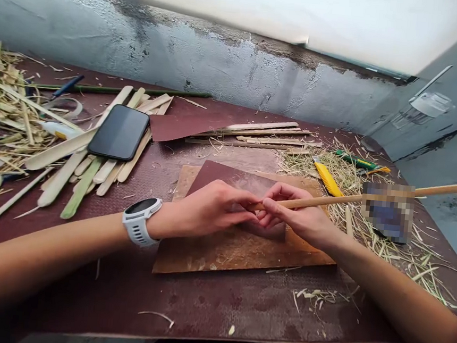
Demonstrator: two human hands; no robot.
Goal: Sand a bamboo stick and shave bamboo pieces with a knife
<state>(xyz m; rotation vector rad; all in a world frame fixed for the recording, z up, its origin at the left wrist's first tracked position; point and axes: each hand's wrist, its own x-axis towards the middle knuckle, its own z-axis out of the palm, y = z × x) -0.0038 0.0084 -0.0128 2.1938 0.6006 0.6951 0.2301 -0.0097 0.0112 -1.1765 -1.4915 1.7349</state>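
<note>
A long, slim wooden stick (341, 200) runs from my fingers out past the right edge of view. My right hand (304, 215) is closed around it near its left end. At that tip, my left hand (213, 207), with a white watch (141, 222) on the wrist, pinches with thumb and fingers; the very end is hidden by the fingers. Beneath both hands lies a dark reddish sheet that looks like sandpaper (212, 178), dusted with pale powder. It rests on a brown wooden board (189, 259).
At left a phone (120, 132) lies on flat wooden strips (57, 186), beside a shavings heap (2, 103). Right of the board are a yellow cutter (327, 177), a green-handled tool (355, 160) and more shavings (301, 164). A rough grey wall (206, 57) bounds the tabletop (200, 308).
</note>
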